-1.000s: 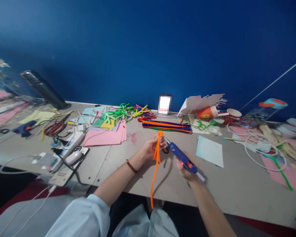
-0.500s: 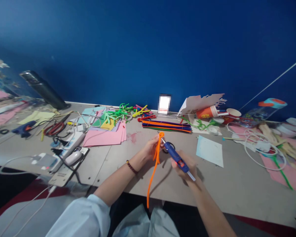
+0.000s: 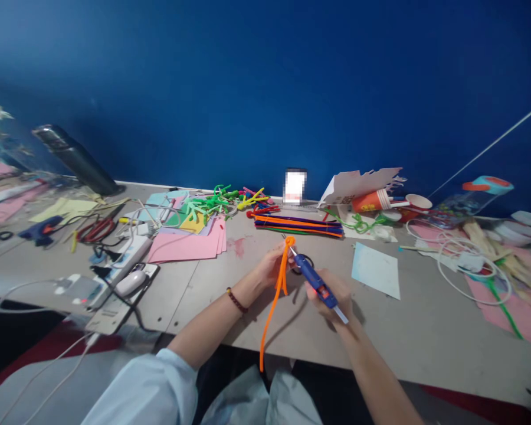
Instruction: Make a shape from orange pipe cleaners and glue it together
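My left hand (image 3: 272, 265) is closed on an orange pipe cleaner piece (image 3: 281, 277), curled into a small loop at its top, with a long strand hanging past the table's front edge. In my right hand (image 3: 334, 295) is a blue glue gun (image 3: 313, 276), held by its grip, with a clear glue stick out of its back end. The gun's metal tip is at the orange piece, just below the loop; whether they touch is too small to tell. A dark ring-shaped thing shows behind the gun.
Bundled pipe cleaners (image 3: 298, 224) lie behind my hands. Pink paper (image 3: 186, 245), a power strip (image 3: 126, 268) and a second glue gun (image 3: 42, 230) are on the left. Pale blue paper (image 3: 376, 270), paper cups (image 3: 371, 202) and a white cable (image 3: 473, 254) are on the right.
The hanging end of the orange strand has swung slightly left. Both hands and the glue gun have stayed almost in place.
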Demonstrator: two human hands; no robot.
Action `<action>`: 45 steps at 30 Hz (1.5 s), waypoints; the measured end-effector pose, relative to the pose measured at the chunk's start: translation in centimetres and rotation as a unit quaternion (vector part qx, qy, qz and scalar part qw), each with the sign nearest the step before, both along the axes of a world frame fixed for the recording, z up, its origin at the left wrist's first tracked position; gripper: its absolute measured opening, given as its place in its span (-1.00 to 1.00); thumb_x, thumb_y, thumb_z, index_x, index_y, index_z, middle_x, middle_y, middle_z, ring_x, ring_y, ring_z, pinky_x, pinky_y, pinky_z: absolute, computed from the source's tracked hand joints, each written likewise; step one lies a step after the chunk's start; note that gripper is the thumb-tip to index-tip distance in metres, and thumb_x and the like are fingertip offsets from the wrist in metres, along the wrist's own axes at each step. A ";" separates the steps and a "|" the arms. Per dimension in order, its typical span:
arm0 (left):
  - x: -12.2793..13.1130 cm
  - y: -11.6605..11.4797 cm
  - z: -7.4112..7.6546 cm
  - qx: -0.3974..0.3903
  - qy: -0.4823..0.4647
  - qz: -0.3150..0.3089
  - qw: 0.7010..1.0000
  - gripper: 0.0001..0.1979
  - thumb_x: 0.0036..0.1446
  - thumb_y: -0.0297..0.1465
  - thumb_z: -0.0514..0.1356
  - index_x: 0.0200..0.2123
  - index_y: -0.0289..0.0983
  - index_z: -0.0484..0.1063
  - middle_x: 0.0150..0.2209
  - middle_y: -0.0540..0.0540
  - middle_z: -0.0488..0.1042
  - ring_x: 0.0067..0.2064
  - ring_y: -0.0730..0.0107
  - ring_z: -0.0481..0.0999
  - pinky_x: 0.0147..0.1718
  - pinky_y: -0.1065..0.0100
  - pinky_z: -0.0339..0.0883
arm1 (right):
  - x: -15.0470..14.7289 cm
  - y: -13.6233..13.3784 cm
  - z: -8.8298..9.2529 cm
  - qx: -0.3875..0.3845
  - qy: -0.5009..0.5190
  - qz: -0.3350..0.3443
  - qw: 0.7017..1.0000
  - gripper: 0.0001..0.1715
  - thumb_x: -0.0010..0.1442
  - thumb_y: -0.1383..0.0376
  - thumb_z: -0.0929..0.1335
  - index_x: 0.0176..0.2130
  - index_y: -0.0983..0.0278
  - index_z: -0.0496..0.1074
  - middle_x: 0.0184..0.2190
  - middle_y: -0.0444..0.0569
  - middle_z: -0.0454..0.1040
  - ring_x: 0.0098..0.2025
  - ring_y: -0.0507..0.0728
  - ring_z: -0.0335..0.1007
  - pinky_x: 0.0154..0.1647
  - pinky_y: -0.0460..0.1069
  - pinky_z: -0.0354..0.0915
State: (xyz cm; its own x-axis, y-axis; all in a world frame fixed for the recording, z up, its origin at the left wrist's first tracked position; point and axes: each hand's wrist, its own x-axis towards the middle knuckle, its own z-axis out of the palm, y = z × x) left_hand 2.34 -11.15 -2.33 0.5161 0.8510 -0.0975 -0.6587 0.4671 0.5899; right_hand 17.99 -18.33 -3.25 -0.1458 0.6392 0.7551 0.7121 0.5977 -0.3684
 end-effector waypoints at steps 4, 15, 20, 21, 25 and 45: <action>0.1 -0.1 0.2 0.014 -0.007 0.004 1.000 -0.77 -0.04 -0.38 0.29 -0.58 -0.33 0.30 -0.57 0.03 0.19 -0.55 0.57 0.21 -0.51 0.48 0.19 | -0.1 0.0 0.1 0.008 -0.005 -0.009 1.000 -0.87 0.15 0.26 0.30 -0.23 0.19 0.34 -0.50 -0.06 0.46 -0.52 0.10 0.39 -0.49 -0.05 0.32; -0.3 0.6 -0.4 0.003 -0.037 0.044 0.998 -0.86 0.00 -0.40 0.27 -0.50 -0.32 0.37 -0.44 -0.02 0.34 -0.43 0.53 0.34 -0.39 0.45 0.28 | 0.5 0.4 -1.0 -0.299 0.357 0.111 0.878 -0.67 0.19 0.09 0.26 -0.41 0.26 0.40 -0.58 -0.11 0.41 -0.68 0.00 0.26 -0.70 -0.10 0.24; -0.6 0.6 0.0 -0.014 0.012 0.085 0.996 -0.88 0.01 -0.37 0.26 -0.36 -0.30 0.47 -0.24 -0.11 0.47 -0.32 0.47 0.42 -0.31 0.42 0.32 | 0.6 0.9 -0.3 -0.389 0.524 0.170 0.738 -0.60 0.10 0.00 0.30 -0.49 0.28 0.36 -0.52 -0.10 0.44 -0.75 -0.04 0.21 -0.85 -0.12 0.14; -0.7 0.6 0.1 -0.012 0.019 0.089 0.996 -0.86 0.01 -0.35 0.27 -0.35 -0.29 0.48 -0.22 -0.11 0.48 -0.31 0.47 0.42 -0.32 0.42 0.32 | 0.6 0.9 -0.3 -0.394 0.530 0.172 0.731 -0.59 0.09 0.00 0.31 -0.49 0.29 0.36 -0.53 -0.10 0.43 -0.75 -0.04 0.21 -0.85 -0.12 0.13; -0.8 0.6 0.6 0.012 0.035 0.096 0.995 -0.80 0.00 -0.30 0.27 -0.33 -0.30 0.51 -0.19 -0.12 0.49 -0.28 0.47 0.41 -0.33 0.44 0.30 | 0.6 0.9 -0.4 -0.404 0.514 0.165 0.739 -0.57 0.06 -0.02 0.34 -0.48 0.30 0.39 -0.52 -0.09 0.44 -0.74 -0.05 0.22 -0.84 -0.13 0.15; -1.2 0.3 1.3 0.073 0.082 0.100 0.989 -0.82 -0.04 -0.32 0.29 -0.36 -0.30 0.52 -0.24 -0.15 0.53 -0.33 0.44 0.39 -0.32 0.41 0.25 | 0.7 0.6 -1.3 -0.407 0.439 0.136 0.789 -0.60 0.11 -0.01 0.34 -0.42 0.28 0.42 -0.74 -0.18 0.30 -0.71 -0.02 0.19 -0.71 -0.12 0.18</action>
State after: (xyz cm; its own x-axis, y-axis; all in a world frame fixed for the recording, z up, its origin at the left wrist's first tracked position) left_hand 1.11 -10.88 -1.04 0.3237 0.9455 -0.0345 -0.6195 0.2393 0.7477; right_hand 18.65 -17.75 -4.57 -0.0090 1.0000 -0.0029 -0.1455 -0.0041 -0.9894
